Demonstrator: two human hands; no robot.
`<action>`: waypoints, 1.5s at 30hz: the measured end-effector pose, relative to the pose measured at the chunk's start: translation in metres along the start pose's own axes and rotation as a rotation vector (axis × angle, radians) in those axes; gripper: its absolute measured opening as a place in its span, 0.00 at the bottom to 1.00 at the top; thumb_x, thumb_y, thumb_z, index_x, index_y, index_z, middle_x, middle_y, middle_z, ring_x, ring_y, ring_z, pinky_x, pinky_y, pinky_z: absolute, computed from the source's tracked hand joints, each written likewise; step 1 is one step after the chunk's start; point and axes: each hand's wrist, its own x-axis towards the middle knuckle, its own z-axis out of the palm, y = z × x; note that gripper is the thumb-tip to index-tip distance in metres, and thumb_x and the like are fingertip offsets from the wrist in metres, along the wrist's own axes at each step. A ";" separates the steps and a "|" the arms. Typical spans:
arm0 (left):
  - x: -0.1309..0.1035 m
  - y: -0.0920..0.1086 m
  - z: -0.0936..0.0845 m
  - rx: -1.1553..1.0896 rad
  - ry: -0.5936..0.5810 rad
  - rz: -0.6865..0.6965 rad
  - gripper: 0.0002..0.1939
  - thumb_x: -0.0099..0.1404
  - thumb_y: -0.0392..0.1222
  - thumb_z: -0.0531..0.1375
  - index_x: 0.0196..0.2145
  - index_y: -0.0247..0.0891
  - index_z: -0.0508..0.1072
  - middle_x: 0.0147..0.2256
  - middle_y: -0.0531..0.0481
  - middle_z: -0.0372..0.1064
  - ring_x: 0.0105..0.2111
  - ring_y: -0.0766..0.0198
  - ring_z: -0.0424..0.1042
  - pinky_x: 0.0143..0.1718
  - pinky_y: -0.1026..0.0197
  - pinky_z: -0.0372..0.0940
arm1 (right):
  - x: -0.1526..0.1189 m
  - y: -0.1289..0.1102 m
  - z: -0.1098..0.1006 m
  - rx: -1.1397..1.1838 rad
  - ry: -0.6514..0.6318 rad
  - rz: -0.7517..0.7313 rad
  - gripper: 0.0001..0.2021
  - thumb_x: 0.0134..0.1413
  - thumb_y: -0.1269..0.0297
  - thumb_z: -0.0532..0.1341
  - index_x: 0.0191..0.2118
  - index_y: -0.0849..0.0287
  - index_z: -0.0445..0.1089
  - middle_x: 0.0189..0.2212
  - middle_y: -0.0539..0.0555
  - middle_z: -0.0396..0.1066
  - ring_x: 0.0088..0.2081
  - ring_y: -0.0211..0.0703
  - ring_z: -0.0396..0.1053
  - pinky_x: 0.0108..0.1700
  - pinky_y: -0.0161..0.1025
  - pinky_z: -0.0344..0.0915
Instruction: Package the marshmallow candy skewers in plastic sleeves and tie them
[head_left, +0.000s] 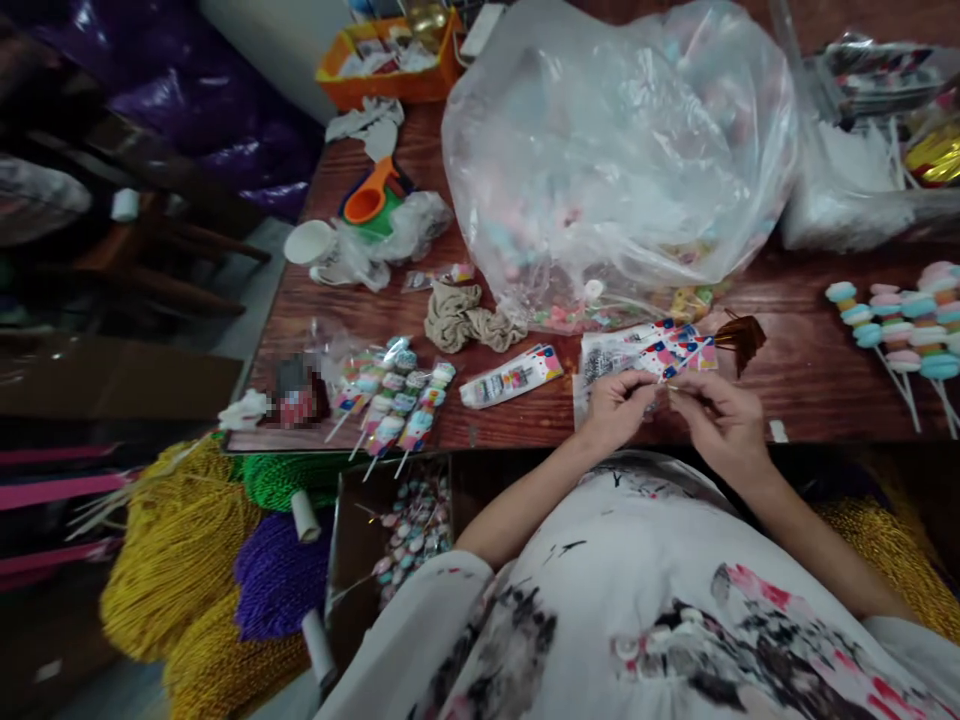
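My left hand (pixel 624 402) and my right hand (pixel 716 412) meet at the table's front edge, fingertips pinched close together. Between them shows a thin yellowish strip (pixel 673 388), small and partly covered by the fingers. A slim white stick (pixel 694 353) slants up and right from the fingertips; its lower end is hidden. Under and behind my hands lie printed clear wrappers (pixel 622 350) with coloured patterns. A bundle of shiny brown-gold strips (pixel 741 340) rests just beyond my right hand. Left of my hands is a stack of printed wrappers (pixel 511 377).
A big clear bag (pixel 622 160) of pastel pieces fills the table's back. Wrapped candy skewers (pixel 405 395) lie left, unwrapped ones (pixel 900 325) right. Scissors (pixel 371 195), a beige cloth band (pixel 469 318) and an orange basket (pixel 386 75) are further back. Below sits a box (pixel 352 530).
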 end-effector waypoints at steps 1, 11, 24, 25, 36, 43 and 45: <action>0.000 0.001 -0.001 0.005 -0.018 0.032 0.10 0.55 0.43 0.64 0.31 0.34 0.79 0.26 0.52 0.72 0.25 0.71 0.66 0.29 0.67 0.65 | 0.002 -0.001 0.010 0.008 0.008 -0.037 0.08 0.59 0.70 0.59 0.41 0.56 0.75 0.33 0.50 0.76 0.32 0.37 0.72 0.37 0.35 0.67; -0.006 0.005 -0.024 0.172 -0.159 0.189 0.13 0.62 0.48 0.62 0.30 0.34 0.77 0.27 0.52 0.68 0.28 0.70 0.66 0.33 0.65 0.63 | 0.008 0.021 0.023 -0.016 -0.048 0.078 0.14 0.54 0.69 0.61 0.46 0.58 0.76 0.29 0.50 0.78 0.26 0.36 0.72 0.32 0.35 0.68; -0.003 0.005 -0.009 0.278 -0.126 0.350 0.13 0.65 0.45 0.57 0.27 0.35 0.70 0.25 0.53 0.66 0.28 0.70 0.63 0.34 0.65 0.61 | -0.011 0.007 0.028 0.208 0.208 0.318 0.11 0.47 0.63 0.69 0.33 0.57 0.66 0.22 0.45 0.69 0.23 0.34 0.65 0.26 0.32 0.62; -0.003 0.006 -0.007 0.297 -0.119 0.386 0.13 0.66 0.45 0.57 0.27 0.35 0.70 0.26 0.53 0.67 0.28 0.69 0.64 0.34 0.64 0.61 | -0.013 0.009 0.028 0.295 0.179 0.383 0.10 0.48 0.62 0.69 0.31 0.57 0.67 0.22 0.45 0.68 0.22 0.33 0.64 0.25 0.32 0.61; -0.005 0.035 -0.022 0.029 -0.566 -0.305 0.13 0.53 0.47 0.65 0.26 0.34 0.72 0.18 0.56 0.65 0.14 0.74 0.59 0.15 0.69 0.54 | 0.024 0.022 -0.015 0.226 -0.572 -0.110 0.07 0.58 0.64 0.61 0.30 0.59 0.70 0.24 0.50 0.69 0.26 0.36 0.64 0.29 0.36 0.61; -0.007 0.036 -0.036 -0.091 -0.890 -0.681 0.12 0.45 0.42 0.71 0.25 0.33 0.76 0.19 0.49 0.73 0.13 0.69 0.65 0.12 0.69 0.59 | 0.018 -0.023 -0.032 -0.300 -0.494 -1.015 0.12 0.61 0.73 0.53 0.42 0.59 0.73 0.33 0.57 0.74 0.37 0.44 0.68 0.41 0.45 0.68; -0.007 0.036 -0.036 -0.080 -0.954 -0.700 0.11 0.45 0.42 0.71 0.25 0.34 0.77 0.20 0.48 0.74 0.13 0.67 0.66 0.11 0.68 0.61 | 0.017 -0.022 -0.033 -0.301 -0.541 -1.041 0.13 0.62 0.72 0.52 0.43 0.57 0.73 0.34 0.56 0.75 0.38 0.44 0.68 0.41 0.46 0.69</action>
